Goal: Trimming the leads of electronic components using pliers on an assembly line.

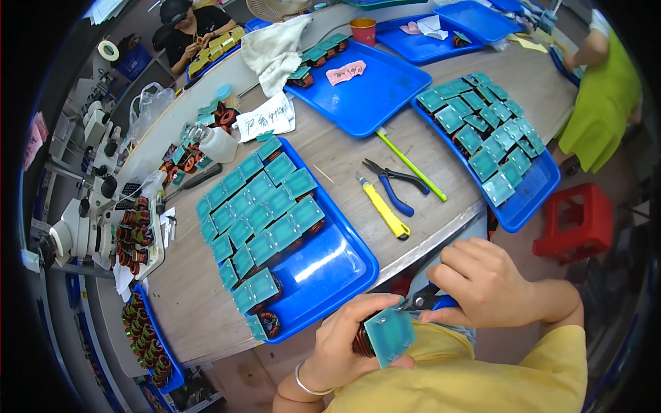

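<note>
Curling my left hand point(332, 350) round a square teal coil-backed board point(391, 337), right hand point(487, 283) clenched on blue-handled metal pliers point(423, 299).

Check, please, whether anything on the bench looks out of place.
Yes: the loose heap of coil parts left of the white bottle looks untidy, because the green boards in the central blue tray lie in rough rows. I see no clear spill or damage.
</note>
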`<state>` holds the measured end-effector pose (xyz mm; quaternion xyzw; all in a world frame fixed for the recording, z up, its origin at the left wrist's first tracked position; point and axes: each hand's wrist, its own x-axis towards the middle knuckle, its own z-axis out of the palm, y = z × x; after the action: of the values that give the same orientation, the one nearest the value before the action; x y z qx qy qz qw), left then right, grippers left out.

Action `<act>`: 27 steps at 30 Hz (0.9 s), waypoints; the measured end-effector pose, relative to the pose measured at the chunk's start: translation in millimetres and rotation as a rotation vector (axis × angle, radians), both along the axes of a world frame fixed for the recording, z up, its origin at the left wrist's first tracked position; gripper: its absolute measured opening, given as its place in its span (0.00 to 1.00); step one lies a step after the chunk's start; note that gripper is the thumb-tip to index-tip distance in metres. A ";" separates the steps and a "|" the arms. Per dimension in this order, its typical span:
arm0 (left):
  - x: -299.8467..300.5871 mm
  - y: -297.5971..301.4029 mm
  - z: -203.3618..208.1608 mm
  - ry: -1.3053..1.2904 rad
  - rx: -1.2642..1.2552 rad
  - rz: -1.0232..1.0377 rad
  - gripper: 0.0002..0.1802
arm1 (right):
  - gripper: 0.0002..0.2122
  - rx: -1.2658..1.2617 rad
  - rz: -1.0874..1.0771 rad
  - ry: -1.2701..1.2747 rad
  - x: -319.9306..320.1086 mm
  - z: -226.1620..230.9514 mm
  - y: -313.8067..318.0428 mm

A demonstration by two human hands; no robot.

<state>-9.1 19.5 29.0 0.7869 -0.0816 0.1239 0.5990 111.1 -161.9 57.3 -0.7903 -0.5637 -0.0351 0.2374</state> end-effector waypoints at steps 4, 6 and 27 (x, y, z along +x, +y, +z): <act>1.3 -0.1 -1.1 -0.029 0.018 -0.003 0.39 | 0.18 -0.023 0.009 -0.014 -0.1 3.2 0.6; 2.5 0.8 -5.0 -0.093 0.128 0.002 0.44 | 0.18 -0.036 0.012 -0.021 0.3 4.5 1.1; -0.9 -1.6 5.8 0.525 -0.830 -0.106 0.46 | 0.16 0.011 0.087 0.412 7.2 -6.2 -0.7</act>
<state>-10.0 17.9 34.8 0.4811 0.0882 -0.0873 0.8679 118.3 -162.6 51.1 -0.7545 -0.5366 0.1342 0.3533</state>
